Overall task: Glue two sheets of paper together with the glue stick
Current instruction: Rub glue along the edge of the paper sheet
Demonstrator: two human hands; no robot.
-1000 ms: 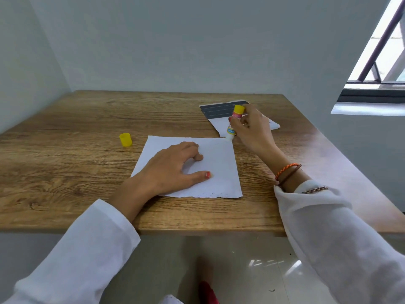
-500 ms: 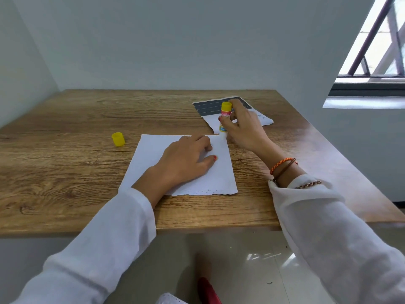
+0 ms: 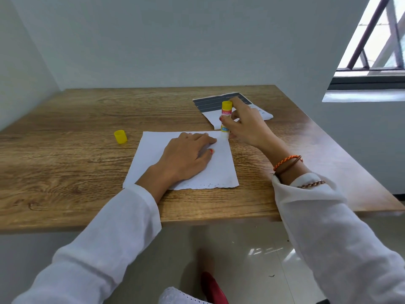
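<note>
Head view shows the right hand (image 3: pixel 245 126) pinching the uncapped glue stick (image 3: pixel 226 116) upright, its tip pressed on the far right corner of the white sheet (image 3: pixel 221 170). Beside it, the left hand (image 3: pixel 186 155) lies flat with fingers straight, pinning that sheet to the wooden table (image 3: pixel 65 139). Beyond lies the second sheet (image 3: pixel 221 102), partly dark; the yellow cap (image 3: pixel 120 136) stands well apart to the left. Glue could smear onto the table at this edge, or the thin paper could wrinkle if the pinning hand lifts.
</note>
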